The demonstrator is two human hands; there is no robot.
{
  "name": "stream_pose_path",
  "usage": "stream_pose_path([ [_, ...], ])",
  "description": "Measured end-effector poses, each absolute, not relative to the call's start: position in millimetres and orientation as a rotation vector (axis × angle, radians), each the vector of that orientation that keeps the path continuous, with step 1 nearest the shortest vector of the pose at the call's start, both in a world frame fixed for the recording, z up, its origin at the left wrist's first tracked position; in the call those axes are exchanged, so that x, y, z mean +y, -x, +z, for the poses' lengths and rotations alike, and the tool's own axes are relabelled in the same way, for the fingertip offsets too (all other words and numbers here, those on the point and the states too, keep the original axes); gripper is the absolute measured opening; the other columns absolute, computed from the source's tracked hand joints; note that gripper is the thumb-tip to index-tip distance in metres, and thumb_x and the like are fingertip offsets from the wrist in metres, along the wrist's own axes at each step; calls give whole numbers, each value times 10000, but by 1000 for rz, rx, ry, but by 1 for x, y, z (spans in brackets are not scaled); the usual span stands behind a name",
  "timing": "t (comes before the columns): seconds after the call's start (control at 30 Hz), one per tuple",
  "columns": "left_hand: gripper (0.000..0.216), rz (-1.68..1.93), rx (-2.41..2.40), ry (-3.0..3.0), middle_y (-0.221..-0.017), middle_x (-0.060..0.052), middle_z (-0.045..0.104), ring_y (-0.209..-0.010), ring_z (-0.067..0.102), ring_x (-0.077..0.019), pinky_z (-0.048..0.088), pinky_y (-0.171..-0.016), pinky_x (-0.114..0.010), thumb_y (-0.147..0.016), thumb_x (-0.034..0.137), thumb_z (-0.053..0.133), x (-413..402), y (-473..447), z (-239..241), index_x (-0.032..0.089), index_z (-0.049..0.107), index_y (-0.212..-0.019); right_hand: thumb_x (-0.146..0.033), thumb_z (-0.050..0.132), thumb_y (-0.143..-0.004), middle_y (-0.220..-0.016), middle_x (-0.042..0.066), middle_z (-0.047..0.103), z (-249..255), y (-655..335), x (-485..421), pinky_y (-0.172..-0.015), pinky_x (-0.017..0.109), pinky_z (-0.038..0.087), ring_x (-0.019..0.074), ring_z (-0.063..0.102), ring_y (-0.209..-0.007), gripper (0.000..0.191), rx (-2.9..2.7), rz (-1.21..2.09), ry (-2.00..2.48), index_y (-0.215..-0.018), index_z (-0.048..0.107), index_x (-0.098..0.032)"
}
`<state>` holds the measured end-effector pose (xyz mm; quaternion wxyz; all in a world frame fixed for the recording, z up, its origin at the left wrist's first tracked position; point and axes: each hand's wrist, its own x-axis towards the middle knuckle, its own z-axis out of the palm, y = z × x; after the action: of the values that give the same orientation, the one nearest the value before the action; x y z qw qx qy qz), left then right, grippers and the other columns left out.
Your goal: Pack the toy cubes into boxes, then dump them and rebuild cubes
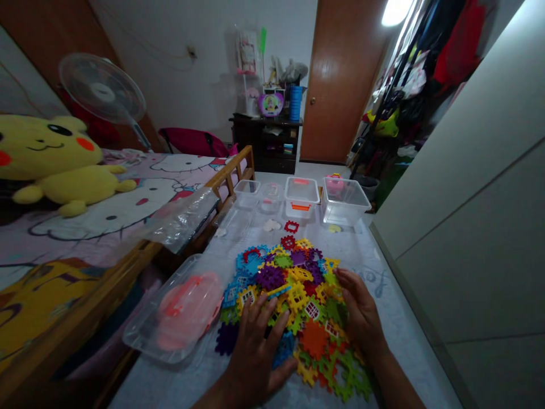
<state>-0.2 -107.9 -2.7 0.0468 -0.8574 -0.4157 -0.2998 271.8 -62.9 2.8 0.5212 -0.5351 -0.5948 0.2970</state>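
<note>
A heap of flat, toothed plastic building pieces [298, 289] in yellow, purple, blue, green, orange and red lies in front of me. My left hand [258, 346] rests over the near left part of the heap, palm down with fingers spread, close to blue and yellow pieces. At the heap's right edge is my right hand [361, 312], turned sideways with its fingers loosely curved beside green pieces. Nothing held shows in it. An orange square piece [314, 339] lies between the hands. A red frame piece [292, 227] sits apart at the far side.
Clear lidless boxes [344, 201] stand along the far end. On the left, a clear lid [179, 352] lies with pink lids under or on it. A wooden bed rail [140, 258] borders the left side; a pale cabinet [477, 227] rises on the right.
</note>
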Motion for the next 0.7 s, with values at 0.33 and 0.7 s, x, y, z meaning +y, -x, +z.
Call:
stream_pose_path([
  [0.33, 621, -926, -1242, 2611, -1483, -158, 380, -1449, 254, -375, 148, -1197, -590, -836, 337, 661, -107, 0, 3, 166, 470, -1401, -295, 429, -977, -1293, 84, 641, 32, -261, -59, -1069, 426, 440, 227, 576, -1227, 314, -1926, 851, 1268, -1234, 604, -254],
  [0.7, 502, -1057, -1245, 2564, -1413, -146, 459, -1415, 321, -332, 141, -1212, -543, -849, 286, 623, -108, -2, 7, 156, 530, -1325, -93, 505, -843, -1036, 93, 730, 31, -227, -5, -924, 391, 469, 239, 633, -990, 256, -2241, 482, 1472, -975, 702, -192],
])
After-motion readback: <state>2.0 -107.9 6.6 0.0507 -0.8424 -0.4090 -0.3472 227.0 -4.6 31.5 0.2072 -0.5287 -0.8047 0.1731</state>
